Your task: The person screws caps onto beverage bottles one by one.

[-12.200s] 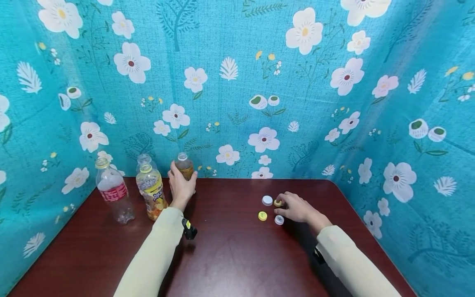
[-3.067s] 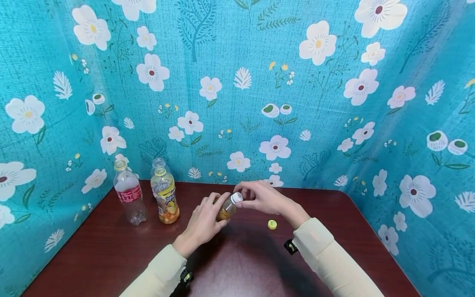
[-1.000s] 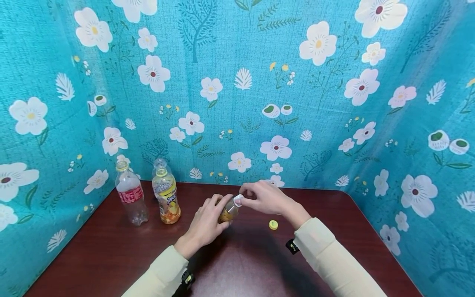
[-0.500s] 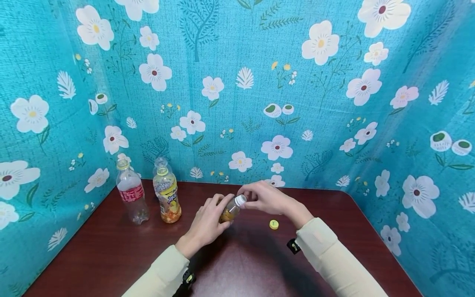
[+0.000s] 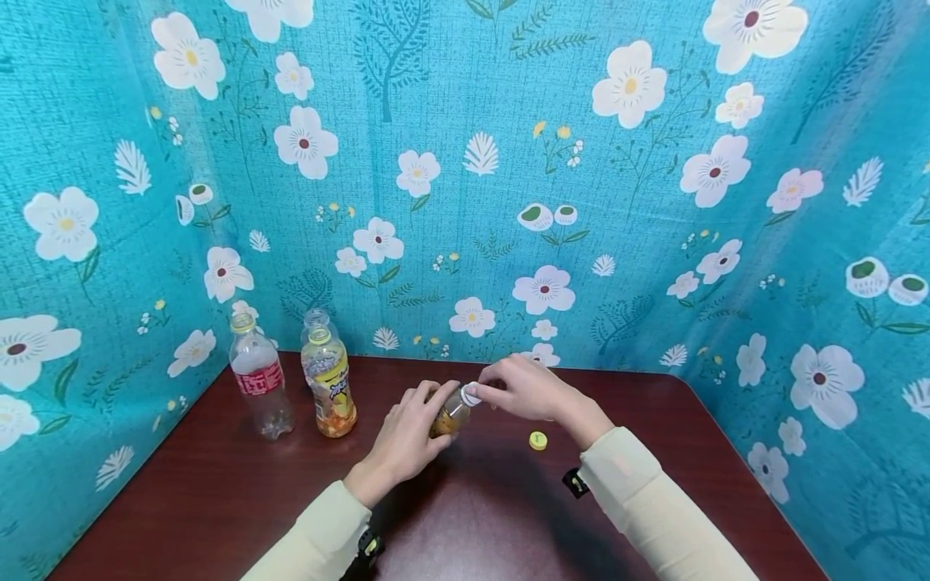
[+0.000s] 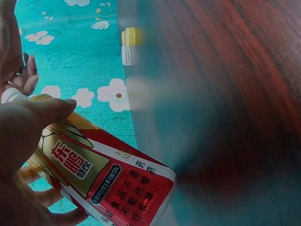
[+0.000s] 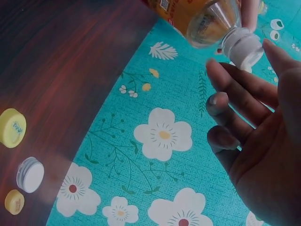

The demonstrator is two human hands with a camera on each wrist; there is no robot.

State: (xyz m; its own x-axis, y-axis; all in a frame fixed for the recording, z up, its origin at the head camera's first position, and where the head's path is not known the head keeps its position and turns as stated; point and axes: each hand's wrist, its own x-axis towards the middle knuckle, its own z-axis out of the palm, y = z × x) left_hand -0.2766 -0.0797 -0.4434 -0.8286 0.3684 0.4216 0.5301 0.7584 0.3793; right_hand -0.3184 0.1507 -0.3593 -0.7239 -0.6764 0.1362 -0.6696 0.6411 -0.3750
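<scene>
My left hand (image 5: 407, 432) grips a small drink bottle (image 6: 101, 169) with a red and gold label, holding it tilted over the table's middle with its neck toward the right. On the bottle's mouth is a white bottle cap (image 7: 248, 51). My right hand (image 5: 534, 389) has its thumb and forefinger at this cap, the thumb against its side, while the other fingers curl loosely below it. In the right wrist view, a yellow cap (image 7: 12, 127), a white cap (image 7: 31, 175) and a smaller yellow cap (image 7: 14, 202) lie on the table.
At the left stand three uncapped bottles: one with a red label (image 5: 260, 383), one with a yellow label (image 5: 330, 387), and a clear one (image 5: 316, 317) partly hidden behind it. The dark wooden table (image 5: 465, 516) meets a blue flowered curtain (image 5: 450, 242) at back and sides.
Since the oldest frame, the small bottle has come from the back left to the middle and a white cap has moved onto its mouth. Lately the right fingers shift slightly around the cap.
</scene>
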